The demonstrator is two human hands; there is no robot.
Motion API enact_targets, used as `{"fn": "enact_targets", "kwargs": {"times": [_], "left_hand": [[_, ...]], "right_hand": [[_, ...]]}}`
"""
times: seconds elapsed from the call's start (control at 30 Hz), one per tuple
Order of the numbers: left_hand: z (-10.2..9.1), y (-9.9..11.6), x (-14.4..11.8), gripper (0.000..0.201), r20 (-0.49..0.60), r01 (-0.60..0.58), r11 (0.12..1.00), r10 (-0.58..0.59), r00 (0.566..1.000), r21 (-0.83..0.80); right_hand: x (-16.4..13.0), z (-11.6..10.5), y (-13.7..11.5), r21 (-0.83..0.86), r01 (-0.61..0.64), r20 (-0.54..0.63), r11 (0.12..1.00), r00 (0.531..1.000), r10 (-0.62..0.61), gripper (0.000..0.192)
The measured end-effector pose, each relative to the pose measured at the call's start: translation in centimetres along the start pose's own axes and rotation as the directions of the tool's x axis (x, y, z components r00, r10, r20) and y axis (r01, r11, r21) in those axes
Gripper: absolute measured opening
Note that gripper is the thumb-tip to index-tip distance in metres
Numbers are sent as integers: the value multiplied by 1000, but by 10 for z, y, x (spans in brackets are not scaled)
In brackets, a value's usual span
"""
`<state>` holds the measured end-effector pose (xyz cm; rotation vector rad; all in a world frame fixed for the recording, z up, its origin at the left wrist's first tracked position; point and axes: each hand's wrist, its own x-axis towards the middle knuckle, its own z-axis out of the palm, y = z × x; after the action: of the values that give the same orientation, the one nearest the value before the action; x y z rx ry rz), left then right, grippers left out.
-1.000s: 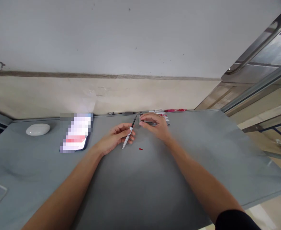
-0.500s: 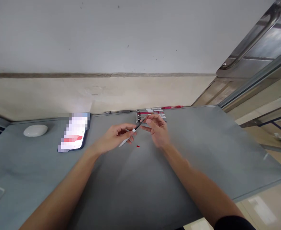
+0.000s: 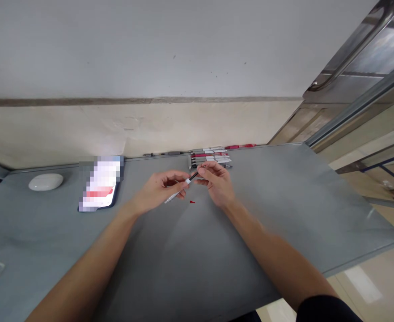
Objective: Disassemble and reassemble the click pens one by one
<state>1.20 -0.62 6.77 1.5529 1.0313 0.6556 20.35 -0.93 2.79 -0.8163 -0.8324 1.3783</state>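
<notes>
My left hand (image 3: 158,190) holds a slim pen (image 3: 180,188) with a clear barrel and a black front part, tilted up to the right. My right hand (image 3: 217,181) pinches the pen's black end with thumb and fingers. Both hands meet over the far middle of the grey table (image 3: 197,250). A tiny red piece (image 3: 192,202) lies on the table just below the hands. Behind my right hand a row of several pens (image 3: 212,158) lies side by side near the wall.
A phone (image 3: 100,183) lies flat at the far left, and a white oval object (image 3: 45,181) sits further left. A long dark pen (image 3: 165,154) and a red pen (image 3: 240,146) rest along the table's back edge. The table's right edge drops to the floor.
My right hand came back from the row of pens and closed on the black end of the pen in my left hand. The pen tilted further to the right.
</notes>
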Motion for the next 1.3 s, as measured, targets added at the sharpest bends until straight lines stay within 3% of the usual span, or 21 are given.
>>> {"fn": "enact_targets", "kwargs": {"times": [0.23, 0.4, 0.57, 0.83, 0.9, 1.1, 1.3], "left_hand": [[3, 3, 1, 28, -27, 19, 1000, -19, 999, -14], [8, 4, 0, 24, -31, 9, 999, -10, 999, -42], [9, 1, -3, 21, 34, -6, 1000, 7, 999, -13], [2, -6, -12, 24, -21, 8, 998, -10, 1000, -70], [2, -4, -14, 25, -56, 21, 989, -29, 998, -146], [1, -9, -13, 22, -129, 26, 834, -116, 985, -552], [4, -27, -4, 14, -140, 48, 646, -236, 962, -762]], "right_hand": [[-2, -1, -3, -17, 16, 25, 1000, 1000, -15, 19], [-2, 1, -5, -70, 28, -32, 997, 999, -30, 18], [-1, 3, -10, -46, 69, -76, 997, 994, -73, 18], [14, -8, -30, -13, 147, -216, 989, 965, -146, 27], [18, -12, -33, 16, 144, -227, 989, 964, -137, 32], [15, -24, -26, 20, 31, -105, 999, 994, -28, 30], [14, -42, -12, -48, -82, 12, 995, 997, 83, 29]]}}
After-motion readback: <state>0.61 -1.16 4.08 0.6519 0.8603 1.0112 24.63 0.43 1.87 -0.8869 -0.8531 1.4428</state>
